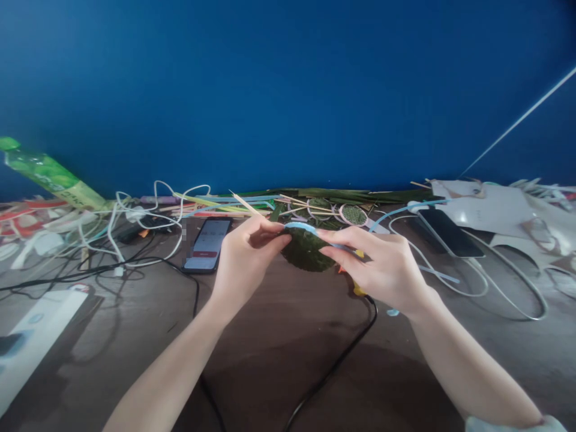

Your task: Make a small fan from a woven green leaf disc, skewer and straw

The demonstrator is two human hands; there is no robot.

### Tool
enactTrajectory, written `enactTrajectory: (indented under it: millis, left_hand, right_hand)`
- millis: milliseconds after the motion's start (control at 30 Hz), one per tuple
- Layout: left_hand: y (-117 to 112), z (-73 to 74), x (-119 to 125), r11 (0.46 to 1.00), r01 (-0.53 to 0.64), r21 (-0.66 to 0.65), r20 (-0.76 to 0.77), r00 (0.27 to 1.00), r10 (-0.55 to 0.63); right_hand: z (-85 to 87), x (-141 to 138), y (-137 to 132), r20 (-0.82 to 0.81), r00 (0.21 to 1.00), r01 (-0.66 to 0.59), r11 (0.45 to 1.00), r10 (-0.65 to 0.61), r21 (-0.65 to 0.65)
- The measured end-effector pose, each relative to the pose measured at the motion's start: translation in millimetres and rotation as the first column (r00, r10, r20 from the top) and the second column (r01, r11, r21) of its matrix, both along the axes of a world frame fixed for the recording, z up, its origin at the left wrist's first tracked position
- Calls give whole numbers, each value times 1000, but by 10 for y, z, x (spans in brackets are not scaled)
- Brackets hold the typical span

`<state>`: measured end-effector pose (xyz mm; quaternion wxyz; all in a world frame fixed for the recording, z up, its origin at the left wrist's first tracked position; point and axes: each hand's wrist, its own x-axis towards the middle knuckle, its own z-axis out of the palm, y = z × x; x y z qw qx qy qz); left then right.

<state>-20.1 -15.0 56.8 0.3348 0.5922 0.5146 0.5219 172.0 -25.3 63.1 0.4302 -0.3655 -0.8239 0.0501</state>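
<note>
My left hand (249, 255) is closed in a pinch on the upper left edge of a dark green round piece (308, 252), flat and leafy-looking. A light blue strip (300, 227) runs along the top rim of this piece. My right hand (382, 264) pinches the blue strip at the rim's right side, thumb below and forefinger above. The strip's free end seems to trail up and right behind that hand. Under my right hand lies a yellow and orange tool (359, 289) with a black cord, mostly hidden. A pale pointed stick (245, 204) shows behind my left hand.
Two phones (207, 243) lie left and right of my hands, with white cables (508, 294) around the right one. A power strip (42, 342), a tilted green bottle (54, 177), small round green pieces (353, 215) and strips crowd the table before a blue wall.
</note>
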Motion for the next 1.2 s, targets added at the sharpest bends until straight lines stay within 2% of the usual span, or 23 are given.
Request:
enactTrajectory:
  millis: [467, 1200]
  left_hand:
    - [13, -6, 2, 1000, 15, 17, 9, 1000, -15]
    - [-2, 32, 19, 1000, -7, -1, -16, 1000, 7]
  right_hand:
    - [15, 7, -2, 17, 1000, 3, 999, -4, 32]
    - [7, 10, -7, 16, 1000, -2, 1000, 2, 13]
